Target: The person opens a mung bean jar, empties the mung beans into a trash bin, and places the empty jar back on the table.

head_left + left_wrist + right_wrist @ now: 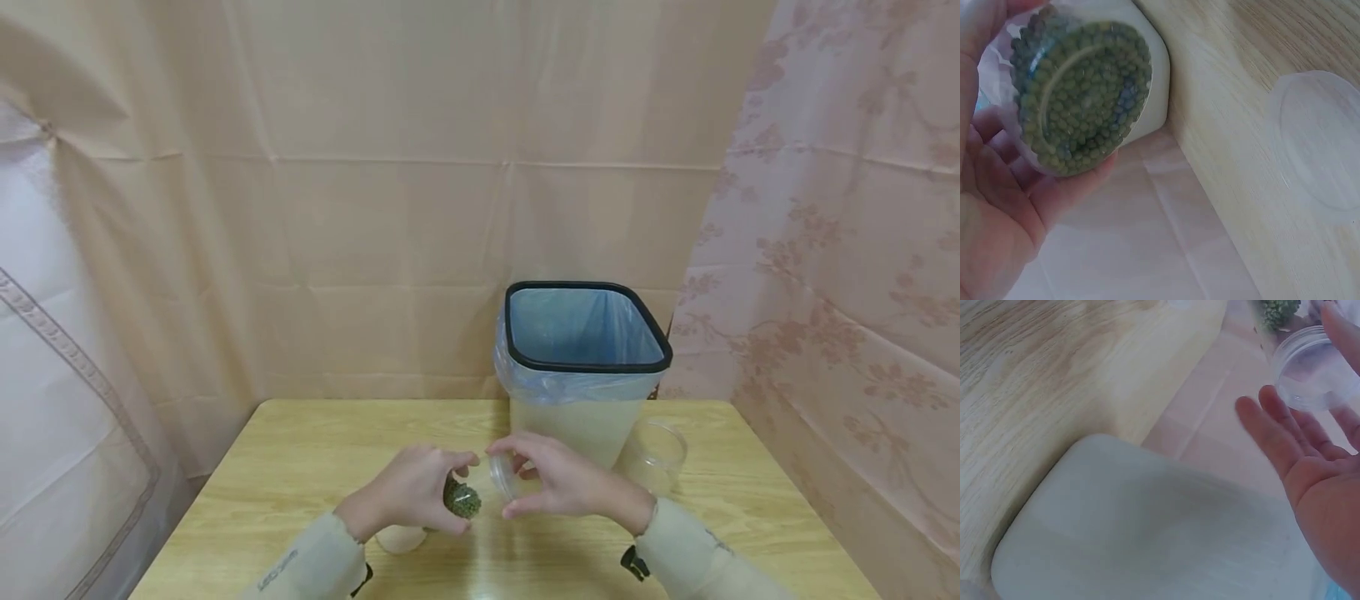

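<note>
My left hand (420, 492) grips a tilted clear jar of small green beans (1085, 100), its fingers and thumb round the sides. The beans lie at the jar's rounded end. My right hand (558, 479) faces it and holds a clear round lid (1310, 369) with a ridged rim between fingers and thumb. Whether the lid touches the jar, I cannot tell. Below the left hand, a translucent disc (1322, 137) lies flat on the table, and in the head view that disc (401, 539) is partly hidden by the left wrist.
A pale bin (577, 425) with a black rim and blue liner stands behind the hands, toward the right. Beside it is a clear container (660, 454) on the wooden table (315, 442). Beige cloth (375, 208) hangs behind, and flowered cloth (847, 292) hangs at the right.
</note>
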A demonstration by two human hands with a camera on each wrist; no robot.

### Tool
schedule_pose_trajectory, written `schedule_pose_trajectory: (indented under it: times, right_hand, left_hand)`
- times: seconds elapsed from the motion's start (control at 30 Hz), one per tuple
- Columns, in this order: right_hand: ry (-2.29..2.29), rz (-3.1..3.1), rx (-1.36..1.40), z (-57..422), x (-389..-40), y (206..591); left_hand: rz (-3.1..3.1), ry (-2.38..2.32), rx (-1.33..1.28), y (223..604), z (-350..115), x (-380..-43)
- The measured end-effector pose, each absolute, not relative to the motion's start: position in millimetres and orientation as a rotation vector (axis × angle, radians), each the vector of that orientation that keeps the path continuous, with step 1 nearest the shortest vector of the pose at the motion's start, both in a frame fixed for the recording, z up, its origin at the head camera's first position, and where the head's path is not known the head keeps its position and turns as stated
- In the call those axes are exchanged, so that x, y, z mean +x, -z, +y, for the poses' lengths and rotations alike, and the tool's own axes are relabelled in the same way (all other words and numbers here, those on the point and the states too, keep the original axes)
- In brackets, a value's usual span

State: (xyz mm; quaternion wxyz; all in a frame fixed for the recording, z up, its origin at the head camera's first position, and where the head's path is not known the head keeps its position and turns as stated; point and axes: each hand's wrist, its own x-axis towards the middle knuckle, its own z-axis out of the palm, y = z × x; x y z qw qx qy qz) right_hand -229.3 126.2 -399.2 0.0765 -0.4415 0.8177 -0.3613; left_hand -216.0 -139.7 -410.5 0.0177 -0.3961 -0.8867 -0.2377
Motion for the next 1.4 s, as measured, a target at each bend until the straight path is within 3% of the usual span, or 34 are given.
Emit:
schedule_pose_trajectory:
  times: [0.67, 1.4]
  right_hand:
    - [1.191, 2.296, -0.641, 123.2, -226.2, 390.6]
    - [1.049, 2.480, -0.863, 122.6, -225.1, 383.9]
  left_hand:
    - [-2.686, 0.594, -1.200, 404.7, -134.7, -214.9]
    - [-2.687, 0.512, -1.231, 397.3, -136.7, -216.0]
